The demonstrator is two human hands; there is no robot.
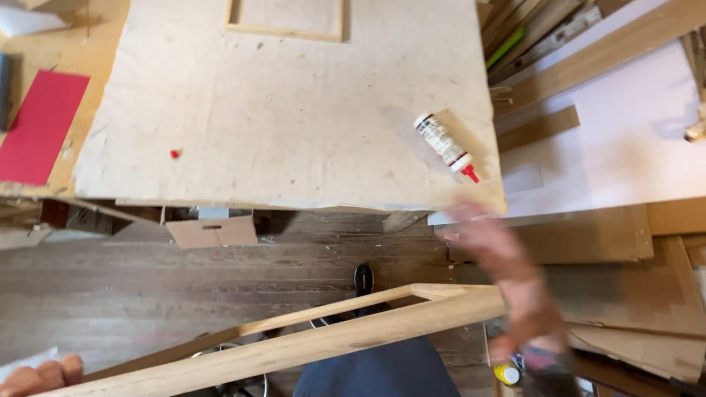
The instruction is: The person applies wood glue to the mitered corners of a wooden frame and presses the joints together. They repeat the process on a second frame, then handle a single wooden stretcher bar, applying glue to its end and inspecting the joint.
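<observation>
- The wooden frame (294,345) is gripped at its lower corner by the left hand (40,376).
- The blurred right hand (489,239), grip undeterminable, is seen near the glue bottle (445,145).

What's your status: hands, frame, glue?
Left hand gripping wooden frame at its low end. Right hand blurred, empty, near glue bottle lying on board. Nothing between.

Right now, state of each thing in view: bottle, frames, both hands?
Glue bottle: lying on its side on the board, red tip on, untouched.
Workboard: flat, bare but for the bottle and a red speck.
Long wooden frame: tilted across the lap, off the board.
Small frame: flat on the board's far edge.
Left hand: fingers curled by the long frame's end.
Right hand: blurred, near the board's corner, grip unclear.
</observation>
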